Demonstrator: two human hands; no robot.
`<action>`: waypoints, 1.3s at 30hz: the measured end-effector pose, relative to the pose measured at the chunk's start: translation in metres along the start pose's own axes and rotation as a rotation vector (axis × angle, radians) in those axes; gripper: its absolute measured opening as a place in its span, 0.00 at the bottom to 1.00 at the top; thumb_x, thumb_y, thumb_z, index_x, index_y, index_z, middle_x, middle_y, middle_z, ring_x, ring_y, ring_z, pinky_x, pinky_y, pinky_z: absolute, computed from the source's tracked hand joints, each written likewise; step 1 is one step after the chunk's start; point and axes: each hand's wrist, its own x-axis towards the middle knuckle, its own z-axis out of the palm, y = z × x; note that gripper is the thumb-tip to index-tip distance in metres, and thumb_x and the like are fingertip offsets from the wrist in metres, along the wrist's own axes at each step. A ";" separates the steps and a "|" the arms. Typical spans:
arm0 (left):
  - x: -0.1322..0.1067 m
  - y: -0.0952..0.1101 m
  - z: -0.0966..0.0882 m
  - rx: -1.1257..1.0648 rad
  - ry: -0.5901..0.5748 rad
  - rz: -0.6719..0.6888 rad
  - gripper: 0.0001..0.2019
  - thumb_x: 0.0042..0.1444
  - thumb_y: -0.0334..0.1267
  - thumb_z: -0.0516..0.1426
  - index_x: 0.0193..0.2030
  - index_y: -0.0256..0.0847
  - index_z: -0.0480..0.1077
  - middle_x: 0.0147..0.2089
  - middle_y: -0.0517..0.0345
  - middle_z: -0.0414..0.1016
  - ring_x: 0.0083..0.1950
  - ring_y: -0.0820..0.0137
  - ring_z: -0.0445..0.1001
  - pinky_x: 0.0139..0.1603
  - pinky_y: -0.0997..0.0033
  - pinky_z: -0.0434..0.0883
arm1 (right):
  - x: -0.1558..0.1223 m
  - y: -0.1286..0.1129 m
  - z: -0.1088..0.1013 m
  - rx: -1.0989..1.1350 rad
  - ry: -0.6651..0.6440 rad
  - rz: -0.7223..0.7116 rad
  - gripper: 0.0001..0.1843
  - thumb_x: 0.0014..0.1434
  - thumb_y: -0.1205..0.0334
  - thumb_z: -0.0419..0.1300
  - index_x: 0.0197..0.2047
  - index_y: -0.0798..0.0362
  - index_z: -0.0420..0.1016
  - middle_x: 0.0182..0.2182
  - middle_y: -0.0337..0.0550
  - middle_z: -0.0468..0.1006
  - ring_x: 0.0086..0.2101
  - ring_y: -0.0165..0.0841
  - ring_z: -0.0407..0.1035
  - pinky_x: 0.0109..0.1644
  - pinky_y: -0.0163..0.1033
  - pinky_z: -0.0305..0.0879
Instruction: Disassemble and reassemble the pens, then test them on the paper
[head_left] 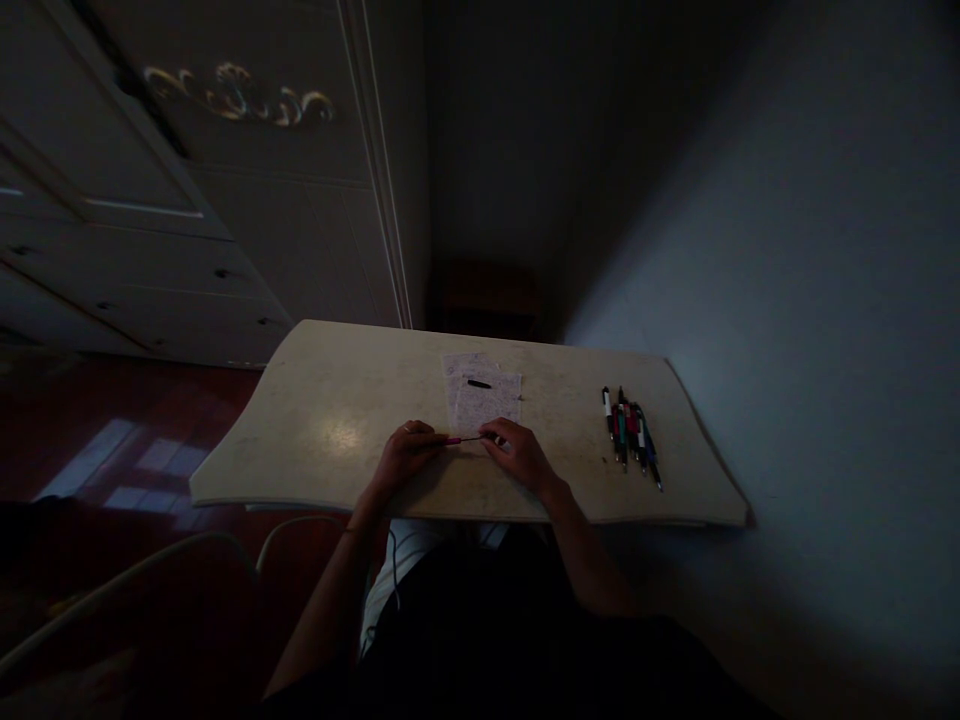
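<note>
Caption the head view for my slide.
Left hand and right hand hold a slim pink item over the table; ahead, papers bear a black piece; pens lie right.

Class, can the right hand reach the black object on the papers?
Probably yes: the black object lies uncovered just beyond the right hand, which seems occupied with the slim pink item.
</note>
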 end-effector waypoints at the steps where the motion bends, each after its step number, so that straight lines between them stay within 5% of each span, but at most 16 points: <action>1: 0.000 0.000 0.000 -0.005 0.004 -0.010 0.09 0.55 0.39 0.61 0.41 0.45 0.80 0.37 0.53 0.74 0.39 0.68 0.73 0.40 0.70 0.72 | 0.000 0.000 0.000 0.009 0.002 0.002 0.08 0.60 0.66 0.59 0.43 0.52 0.76 0.36 0.44 0.78 0.35 0.32 0.73 0.38 0.36 0.70; 14: -0.001 0.004 -0.004 -0.205 0.102 -0.111 0.12 0.54 0.45 0.62 0.41 0.42 0.79 0.38 0.52 0.80 0.40 0.65 0.77 0.43 0.65 0.75 | 0.011 0.024 -0.024 0.251 0.043 0.086 0.22 0.56 0.57 0.66 0.53 0.51 0.71 0.44 0.48 0.78 0.40 0.34 0.74 0.41 0.39 0.71; 18: -0.002 0.005 -0.005 -0.259 0.113 -0.150 0.13 0.53 0.47 0.62 0.39 0.41 0.78 0.39 0.52 0.80 0.42 0.63 0.78 0.45 0.64 0.75 | 0.038 0.047 -0.025 0.005 0.156 0.099 0.15 0.58 0.62 0.62 0.49 0.51 0.75 0.45 0.48 0.76 0.44 0.37 0.71 0.48 0.44 0.70; 22: -0.002 0.004 -0.004 -0.300 0.117 -0.166 0.14 0.52 0.49 0.63 0.39 0.40 0.78 0.41 0.50 0.81 0.44 0.61 0.79 0.46 0.61 0.75 | 0.069 0.061 -0.010 -0.294 0.101 0.092 0.16 0.54 0.68 0.64 0.48 0.51 0.78 0.53 0.52 0.70 0.54 0.42 0.64 0.60 0.50 0.60; 31: -0.002 0.004 -0.004 -0.246 0.133 -0.141 0.14 0.52 0.48 0.63 0.39 0.40 0.78 0.39 0.52 0.80 0.41 0.64 0.78 0.42 0.65 0.74 | 0.096 0.066 0.005 -0.556 -0.062 0.117 0.07 0.55 0.70 0.65 0.38 0.53 0.81 0.55 0.53 0.72 0.55 0.44 0.64 0.57 0.50 0.61; 39: 0.001 0.004 -0.004 -0.214 0.201 -0.069 0.11 0.54 0.45 0.62 0.40 0.41 0.78 0.38 0.52 0.77 0.39 0.67 0.76 0.39 0.68 0.73 | 0.060 0.039 -0.020 -0.073 0.018 0.070 0.10 0.62 0.64 0.57 0.45 0.49 0.77 0.40 0.43 0.81 0.39 0.34 0.74 0.45 0.41 0.69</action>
